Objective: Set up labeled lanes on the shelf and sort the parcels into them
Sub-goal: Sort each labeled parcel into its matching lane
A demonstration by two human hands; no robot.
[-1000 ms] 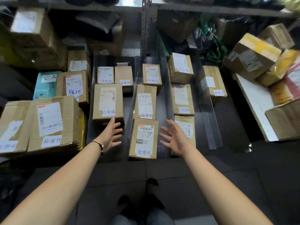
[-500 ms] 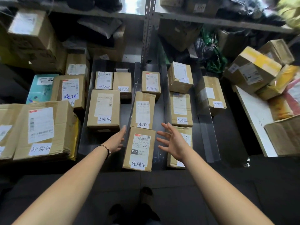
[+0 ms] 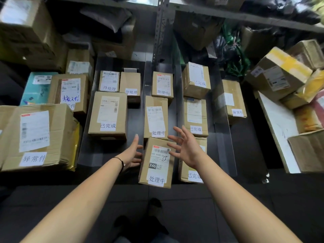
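A brown parcel marked X46 [image 3: 156, 162] lies at the front edge of the shelf [image 3: 108, 155], in the middle lane between clear divider panels [image 3: 179, 95]. My left hand [image 3: 131, 153] is open just left of this parcel, fingers stretched forward. My right hand [image 3: 185, 146] hovers open over its right top corner, fingers spread. Behind it sit two more labelled parcels [image 3: 155, 118] in the same lane. The left lane holds a bigger parcel [image 3: 108, 115] and two small ones [image 3: 109, 81]. The right lane holds several parcels [image 3: 195, 116].
Large cartons [image 3: 36, 137] and a teal box [image 3: 37, 88] stack at the left. A lone parcel [image 3: 229, 100] sits right of the last divider. A white board [image 3: 278, 127] and a heap of boxes [image 3: 278, 72] stand at the far right. My shoes [image 3: 150, 214] show below.
Both hands have closed in on the X46 parcel, the left moving right to its side and the right moving over its top corner. The view has tilted slightly.
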